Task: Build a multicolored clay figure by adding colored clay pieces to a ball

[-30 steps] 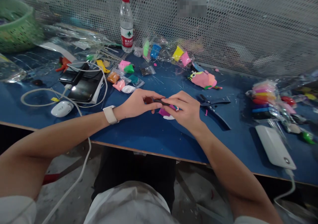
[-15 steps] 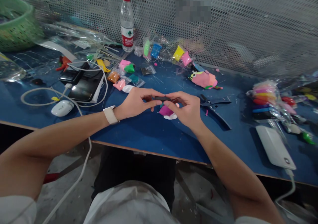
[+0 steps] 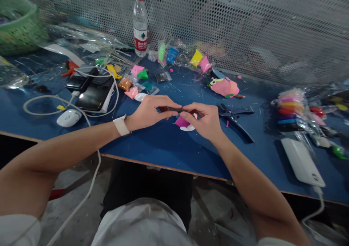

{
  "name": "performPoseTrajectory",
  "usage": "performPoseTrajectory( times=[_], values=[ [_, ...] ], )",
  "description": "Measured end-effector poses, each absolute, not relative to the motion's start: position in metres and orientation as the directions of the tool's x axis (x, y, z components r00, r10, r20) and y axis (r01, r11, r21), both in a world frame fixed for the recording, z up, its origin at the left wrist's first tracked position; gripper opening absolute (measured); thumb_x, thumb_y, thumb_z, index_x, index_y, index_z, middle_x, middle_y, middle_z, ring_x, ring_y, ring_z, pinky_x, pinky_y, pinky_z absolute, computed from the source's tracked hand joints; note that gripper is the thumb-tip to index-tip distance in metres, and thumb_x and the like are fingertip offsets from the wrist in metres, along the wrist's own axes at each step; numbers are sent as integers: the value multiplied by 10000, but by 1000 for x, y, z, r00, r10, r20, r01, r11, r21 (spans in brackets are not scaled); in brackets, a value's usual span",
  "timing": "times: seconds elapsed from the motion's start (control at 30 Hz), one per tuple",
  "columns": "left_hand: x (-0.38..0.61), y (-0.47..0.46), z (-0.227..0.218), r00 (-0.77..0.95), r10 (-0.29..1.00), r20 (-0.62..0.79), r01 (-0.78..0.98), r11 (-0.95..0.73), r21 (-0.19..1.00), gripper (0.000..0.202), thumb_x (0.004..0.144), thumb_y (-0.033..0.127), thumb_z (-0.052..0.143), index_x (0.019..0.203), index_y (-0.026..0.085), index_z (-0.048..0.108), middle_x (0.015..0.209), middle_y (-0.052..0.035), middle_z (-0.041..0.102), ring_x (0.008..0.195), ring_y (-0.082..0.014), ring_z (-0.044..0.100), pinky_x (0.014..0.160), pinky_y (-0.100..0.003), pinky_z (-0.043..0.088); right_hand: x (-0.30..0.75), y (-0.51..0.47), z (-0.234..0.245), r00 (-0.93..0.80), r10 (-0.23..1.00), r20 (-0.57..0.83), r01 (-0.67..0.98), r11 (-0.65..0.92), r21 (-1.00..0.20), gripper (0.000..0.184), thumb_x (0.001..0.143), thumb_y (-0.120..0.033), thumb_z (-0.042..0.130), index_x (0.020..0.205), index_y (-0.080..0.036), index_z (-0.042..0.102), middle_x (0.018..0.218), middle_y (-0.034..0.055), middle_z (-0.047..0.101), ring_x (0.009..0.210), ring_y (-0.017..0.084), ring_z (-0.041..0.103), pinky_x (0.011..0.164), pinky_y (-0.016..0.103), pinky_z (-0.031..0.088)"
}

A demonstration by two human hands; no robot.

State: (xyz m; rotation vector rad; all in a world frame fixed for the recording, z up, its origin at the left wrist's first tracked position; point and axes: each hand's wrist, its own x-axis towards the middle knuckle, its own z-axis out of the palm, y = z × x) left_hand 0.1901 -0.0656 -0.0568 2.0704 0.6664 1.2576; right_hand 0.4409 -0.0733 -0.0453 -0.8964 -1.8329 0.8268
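Between both hands is a thin strip of black modelling clay (image 3: 175, 110), held roughly level above the table. My left hand (image 3: 154, 110) pinches its left end with thumb and forefinger. At the other end, my right hand (image 3: 204, 119) has its thumb and fingers closed on the strip. Just below the right fingertips, a purple and white clay piece (image 3: 182, 122) rests on the table, partly covered by that hand. A pink clay fish (image 3: 225, 87) with a yellow and green edge lies beyond the right hand.
Dark pliers (image 3: 235, 118) lie right of my right hand. Clay packets (image 3: 289, 109) and a white power bank (image 3: 302, 162) are farther right. A water bottle (image 3: 140, 31) stands at the back. Phones (image 3: 92, 97), a looped cable and a green basket (image 3: 20, 31) occupy the left.
The black clay strip looks slightly longer and thinner between the fingers. Both hands stay in nearly the same place; the view has shifted slightly.
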Motion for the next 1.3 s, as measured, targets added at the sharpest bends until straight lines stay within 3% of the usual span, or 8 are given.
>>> performPoseTrajectory(
  times=[0.13,0.3,0.43,0.67,0.77,0.9,1.03,1.3],
  values=[
    [187,-61,-59,436,599,671,166,-787,594,255,1088,416,841,1239,220,903,1046,-87,885,788,-138,815,712,-218,650,443,-74,-44,-346,851,396,222,484,-846,365,882,-640,979,961,-287,930,826,18,872,662,192,761,635,340,625],
    [183,-55,-63,517,401,756,177,-914,364,263,1117,342,803,1354,251,866,1093,-83,877,886,-150,833,796,-237,661,445,-72,-43,-414,853,318,239,439,-866,374,929,-639,937,921,-265,925,744,13,822,600,157,655,581,321,531],
    [184,-57,-62,516,329,791,189,-944,270,196,1146,294,751,1286,217,863,1065,-81,862,931,-152,841,836,-243,674,443,-74,-40,-430,818,382,249,515,-821,374,960,-639,905,903,-269,919,791,27,822,678,168,661,641,337,537],
    [185,-62,-59,489,305,817,193,-952,239,255,1131,327,776,1358,224,830,1139,-98,837,978,-169,824,852,-283,698,441,-78,-39,-497,765,409,235,572,-786,428,1071,-634,779,840,-294,897,753,34,817,795,219,714,734,392,567],
    [186,-62,-60,512,286,810,193,-957,216,192,1155,285,731,1292,203,838,1113,-95,834,981,-166,825,883,-280,698,439,-79,-41,-497,769,403,253,573,-780,489,1097,-651,728,801,-292,877,744,36,815,824,230,738,757,404,583],
    [186,-62,-61,530,297,795,229,-952,203,216,1191,296,663,1272,183,828,1105,-97,832,985,-162,831,895,-274,697,437,-80,-42,-449,779,438,303,594,-746,488,1073,-687,742,804,-298,861,777,35,814,851,236,739,761,401,591],
    [185,-59,-63,530,296,795,240,-951,194,276,1173,347,706,1383,193,796,1162,-103,843,1013,-169,839,899,-268,688,437,-80,-43,-416,789,451,308,589,-747,474,1060,-684,767,799,-296,847,780,32,797,846,236,730,765,407,588],
    [180,-49,-68,585,328,742,227,-944,239,330,1176,337,701,1470,209,775,1227,-115,857,1044,-180,846,917,-263,665,442,-75,-44,-364,784,502,308,610,-730,283,1054,-491,830,847,-302,864,814,17,819,877,232,736,806,414,586]
  ],
)
